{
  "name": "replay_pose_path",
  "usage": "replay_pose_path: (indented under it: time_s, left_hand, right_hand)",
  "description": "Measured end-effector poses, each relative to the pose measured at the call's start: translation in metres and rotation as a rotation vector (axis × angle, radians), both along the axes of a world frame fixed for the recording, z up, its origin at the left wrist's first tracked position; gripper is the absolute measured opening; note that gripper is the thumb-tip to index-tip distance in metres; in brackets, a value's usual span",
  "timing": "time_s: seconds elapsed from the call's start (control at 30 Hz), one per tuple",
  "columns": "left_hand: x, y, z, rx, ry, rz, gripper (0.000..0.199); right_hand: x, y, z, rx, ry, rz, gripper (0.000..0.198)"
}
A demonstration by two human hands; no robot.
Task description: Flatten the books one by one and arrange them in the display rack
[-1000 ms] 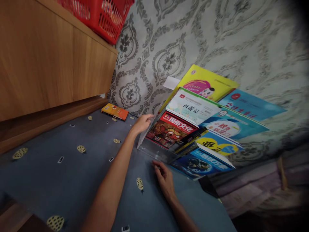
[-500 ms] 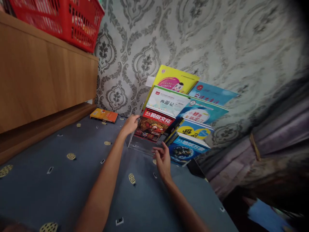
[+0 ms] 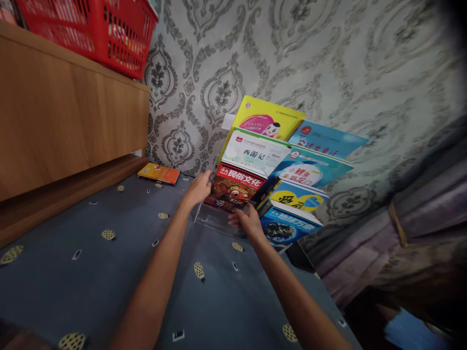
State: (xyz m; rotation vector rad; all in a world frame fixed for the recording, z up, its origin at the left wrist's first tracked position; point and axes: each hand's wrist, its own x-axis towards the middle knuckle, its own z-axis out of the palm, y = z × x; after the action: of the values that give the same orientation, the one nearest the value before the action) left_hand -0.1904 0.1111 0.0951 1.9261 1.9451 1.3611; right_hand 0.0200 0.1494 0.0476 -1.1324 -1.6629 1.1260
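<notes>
My left hand (image 3: 200, 188) is at the left side of a clear book rack (image 3: 215, 219), with its fingers bent against the edge, beside a red book (image 3: 233, 192). Its fingertips are partly hidden. My right hand (image 3: 248, 221) is in front of the red book's lower right corner, fingers stretched apart toward the left and nothing held. To its right stands a blue book (image 3: 279, 228) with a globe on the cover, in front of a yellow and blue book (image 3: 301, 197). Behind the red book are a white book (image 3: 251, 153) and a yellow book (image 3: 270, 114).
Two more blue books lean at the back right, a teal one (image 3: 321, 167) and a lighter one (image 3: 332, 138). An orange book (image 3: 158, 173) lies flat on the grey patterned cloth (image 3: 138, 272). On the wooden cabinet (image 3: 73, 112) at left sits a red basket (image 3: 124, 39). Curtains (image 3: 412, 228) hang at right.
My right hand has moved up and closer to the red book's lower edge. My left hand stays by the rack's left side. The view has shifted slightly.
</notes>
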Motion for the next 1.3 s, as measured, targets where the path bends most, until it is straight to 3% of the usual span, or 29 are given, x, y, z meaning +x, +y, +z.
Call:
replay_pose_path:
  time_s: [0.2, 0.43, 0.7, 1.1, 1.3]
  left_hand:
    - [0.002, 0.001, -0.001, 0.009, -0.016, -0.007, 0.051]
    - [0.007, 0.002, 0.000, -0.021, 0.027, 0.023, 0.048]
    - [0.003, 0.005, -0.002, 0.015, -0.023, -0.038, 0.043]
    - [-0.004, 0.003, -0.002, 0.008, -0.154, -0.155, 0.053]
    - [-0.007, 0.004, 0.000, 0.124, -0.319, -0.128, 0.055]
  right_hand:
    - [-0.002, 0.003, 0.019, -0.077, -0.138, -0.009, 0.034]
    - [-0.003, 0.011, 0.029, -0.196, -0.165, -0.036, 0.022]
    - [-0.002, 0.016, 0.028, -0.209, -0.184, -0.020, 0.014]
    - [-0.002, 0.012, 0.031, -0.218, -0.201, -0.032, 0.015]
    - [0.003, 0.013, 0.029, -0.152, -0.222, -0.062, 0.026]
